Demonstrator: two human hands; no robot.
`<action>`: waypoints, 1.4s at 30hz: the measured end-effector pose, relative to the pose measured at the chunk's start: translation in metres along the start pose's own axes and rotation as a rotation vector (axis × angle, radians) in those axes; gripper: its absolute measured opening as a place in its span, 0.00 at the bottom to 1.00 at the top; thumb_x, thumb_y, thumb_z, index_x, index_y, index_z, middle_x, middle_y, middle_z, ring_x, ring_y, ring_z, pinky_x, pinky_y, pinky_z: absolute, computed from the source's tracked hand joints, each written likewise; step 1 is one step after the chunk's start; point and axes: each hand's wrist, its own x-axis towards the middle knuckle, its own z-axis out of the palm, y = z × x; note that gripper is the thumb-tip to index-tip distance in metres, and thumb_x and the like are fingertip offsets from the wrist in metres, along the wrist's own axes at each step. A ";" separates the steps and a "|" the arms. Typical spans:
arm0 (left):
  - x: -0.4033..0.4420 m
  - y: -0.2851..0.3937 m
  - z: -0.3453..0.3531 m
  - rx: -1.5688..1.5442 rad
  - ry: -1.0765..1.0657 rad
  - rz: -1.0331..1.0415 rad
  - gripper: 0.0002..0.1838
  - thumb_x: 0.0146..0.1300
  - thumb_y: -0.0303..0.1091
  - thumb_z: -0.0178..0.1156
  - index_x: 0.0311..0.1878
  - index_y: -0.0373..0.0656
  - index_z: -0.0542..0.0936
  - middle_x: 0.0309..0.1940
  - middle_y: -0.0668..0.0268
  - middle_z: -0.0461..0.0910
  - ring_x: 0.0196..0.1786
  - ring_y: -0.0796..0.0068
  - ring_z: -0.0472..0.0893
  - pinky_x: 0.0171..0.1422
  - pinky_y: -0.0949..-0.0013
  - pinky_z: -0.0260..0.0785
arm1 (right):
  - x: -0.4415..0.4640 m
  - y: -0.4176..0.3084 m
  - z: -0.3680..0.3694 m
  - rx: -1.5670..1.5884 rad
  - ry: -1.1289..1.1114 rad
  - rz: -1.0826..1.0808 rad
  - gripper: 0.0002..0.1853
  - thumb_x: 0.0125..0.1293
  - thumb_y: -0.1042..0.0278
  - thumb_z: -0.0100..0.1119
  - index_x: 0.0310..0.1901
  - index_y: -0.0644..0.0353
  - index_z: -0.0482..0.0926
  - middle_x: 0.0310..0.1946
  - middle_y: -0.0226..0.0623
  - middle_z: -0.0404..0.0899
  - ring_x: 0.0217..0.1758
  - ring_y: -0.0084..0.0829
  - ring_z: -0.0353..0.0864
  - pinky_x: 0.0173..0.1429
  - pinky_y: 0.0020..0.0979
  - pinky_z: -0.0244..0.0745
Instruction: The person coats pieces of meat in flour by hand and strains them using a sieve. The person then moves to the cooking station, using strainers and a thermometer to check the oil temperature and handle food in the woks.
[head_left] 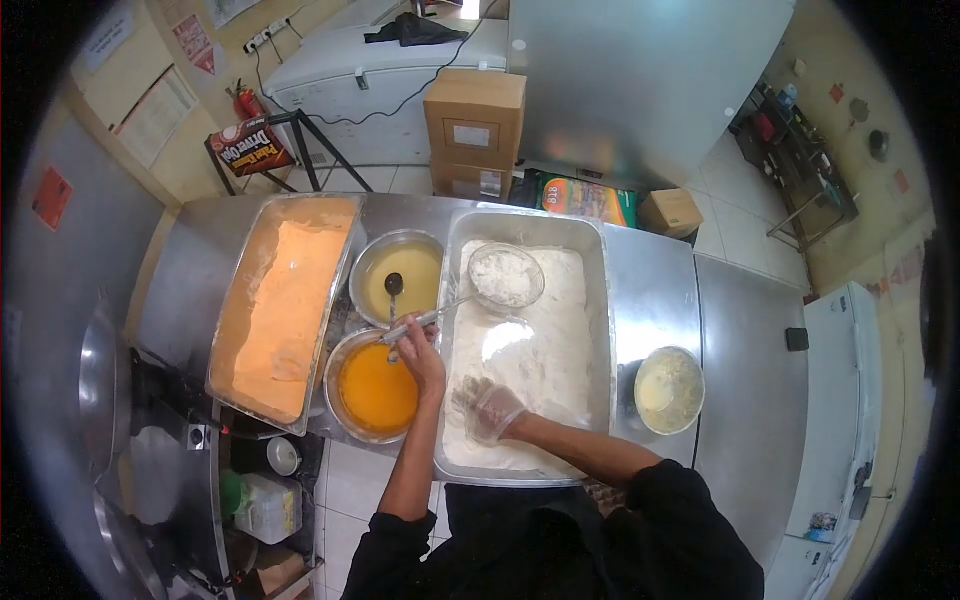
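- Red/blk sign [250,148] on L: "Paket Khusus" + "Driver Oj…", last letters unclear
- Green/yel. bag [588,203] on floor behind table: no. "818", rest illeg.
- Upper carton [475,120]: wht label, txt too sm. to read
- Wall notice [160,115], red/wht poster [193,44]: ditto

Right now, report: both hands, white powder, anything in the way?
Left hand: gripping round silver mesh strainer. Right hand: clear-gloved, at the white powder in the rectangular metal tray. Strainer hides some powder.
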 end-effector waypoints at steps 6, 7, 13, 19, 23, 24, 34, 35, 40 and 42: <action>0.001 -0.006 -0.005 0.003 0.027 -0.023 0.20 0.70 0.49 0.44 0.43 0.40 0.75 0.26 0.71 0.72 0.29 0.82 0.69 0.35 0.77 0.62 | 0.016 0.002 -0.060 0.241 -0.166 0.218 0.22 0.56 0.57 0.54 0.50 0.57 0.71 0.48 0.52 0.73 0.46 0.47 0.76 0.50 0.41 0.72; 0.000 -0.006 -0.005 0.006 0.040 -0.020 0.20 0.69 0.49 0.44 0.43 0.40 0.75 0.25 0.71 0.72 0.29 0.82 0.69 0.35 0.77 0.62 | 0.019 0.017 -0.047 0.327 -0.049 0.332 0.23 0.55 0.56 0.55 0.50 0.59 0.71 0.48 0.53 0.73 0.46 0.46 0.76 0.49 0.40 0.72; 0.003 -0.008 -0.007 -0.028 0.017 -0.046 0.21 0.69 0.49 0.44 0.43 0.39 0.75 0.23 0.70 0.71 0.29 0.81 0.69 0.36 0.77 0.61 | 0.022 0.123 -0.049 1.190 0.206 0.473 0.23 0.57 0.65 0.55 0.53 0.66 0.71 0.41 0.41 0.78 0.45 0.32 0.76 0.50 0.31 0.70; -0.001 -0.001 -0.003 -0.071 0.051 -0.053 0.18 0.70 0.44 0.43 0.41 0.36 0.73 0.26 0.69 0.71 0.27 0.82 0.69 0.31 0.77 0.61 | 0.048 0.139 -0.138 1.232 0.485 0.697 0.23 0.60 0.70 0.51 0.59 0.63 0.67 0.51 0.38 0.73 0.53 0.29 0.71 0.55 0.28 0.65; 0.001 -0.001 -0.004 -0.064 0.043 -0.024 0.19 0.70 0.44 0.43 0.41 0.36 0.73 0.26 0.68 0.71 0.26 0.81 0.69 0.31 0.77 0.60 | 0.043 0.146 -0.158 1.296 0.468 0.545 0.22 0.64 0.70 0.47 0.60 0.62 0.65 0.54 0.39 0.71 0.55 0.30 0.68 0.58 0.30 0.63; 0.000 -0.001 -0.006 -0.052 0.021 -0.047 0.20 0.69 0.47 0.45 0.43 0.37 0.73 0.26 0.69 0.71 0.28 0.81 0.69 0.33 0.77 0.61 | 0.034 0.148 -0.158 1.290 0.463 0.540 0.22 0.64 0.70 0.47 0.60 0.62 0.65 0.54 0.39 0.71 0.55 0.30 0.68 0.58 0.30 0.63; -0.002 0.006 -0.002 -0.030 0.050 -0.097 0.21 0.69 0.49 0.45 0.43 0.38 0.74 0.25 0.69 0.72 0.29 0.80 0.71 0.36 0.75 0.63 | -0.035 0.091 -0.024 0.140 -0.134 0.574 0.24 0.56 0.49 0.51 0.43 0.63 0.78 0.45 0.49 0.77 0.47 0.43 0.76 0.50 0.38 0.69; -0.002 0.004 -0.003 -0.026 0.017 -0.043 0.21 0.69 0.49 0.45 0.43 0.38 0.74 0.25 0.68 0.73 0.29 0.79 0.71 0.36 0.75 0.63 | -0.032 0.077 -0.030 0.172 -0.421 0.451 0.25 0.54 0.47 0.52 0.40 0.63 0.79 0.44 0.49 0.77 0.47 0.45 0.75 0.50 0.39 0.69; -0.002 0.002 -0.005 -0.042 0.010 -0.044 0.20 0.69 0.49 0.45 0.42 0.39 0.74 0.25 0.68 0.72 0.29 0.79 0.70 0.36 0.76 0.62 | -0.041 0.007 -0.033 0.235 -0.238 0.378 0.38 0.54 0.46 0.51 0.66 0.54 0.59 0.64 0.51 0.59 0.65 0.53 0.60 0.67 0.42 0.57; -0.003 0.005 -0.002 -0.044 0.003 -0.040 0.20 0.69 0.49 0.45 0.42 0.39 0.74 0.25 0.68 0.72 0.29 0.79 0.70 0.36 0.76 0.62 | -0.048 -0.014 -0.029 0.037 -0.001 0.224 0.38 0.53 0.47 0.51 0.66 0.53 0.58 0.64 0.51 0.57 0.65 0.54 0.59 0.68 0.41 0.55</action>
